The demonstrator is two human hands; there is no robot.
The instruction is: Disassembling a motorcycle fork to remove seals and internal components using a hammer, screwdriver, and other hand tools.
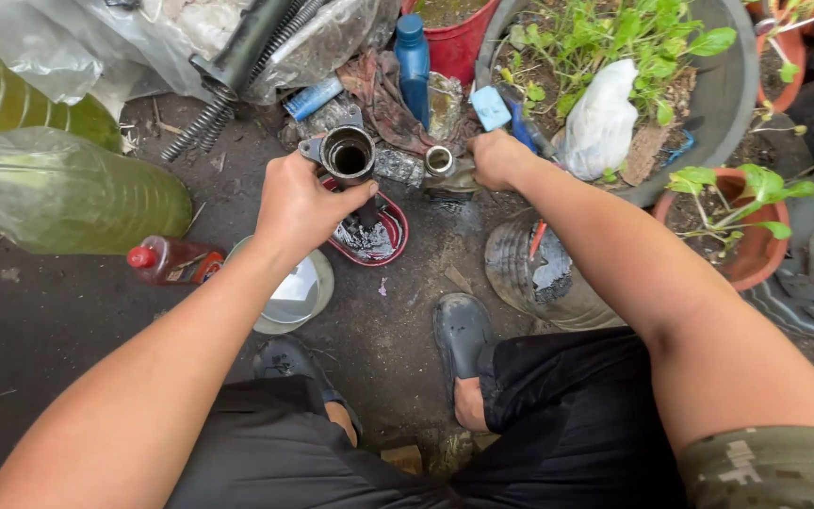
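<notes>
right hand hides what it grips.

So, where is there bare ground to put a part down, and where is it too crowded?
Bare dark ground lies at the left, below the large greenish plastic bottle and the small red-capped bottle. A smaller patch sits between the round white lid and the grey bucket. Above the left hand and right hand, rags, springs and plant pots crowd everything.

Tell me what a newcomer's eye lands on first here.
At centre, the left hand grips an open metal tube above a red tray of dark liquid. Beside it, the right hand holds a smaller tube. Large greenish bottles lie far left.
</notes>
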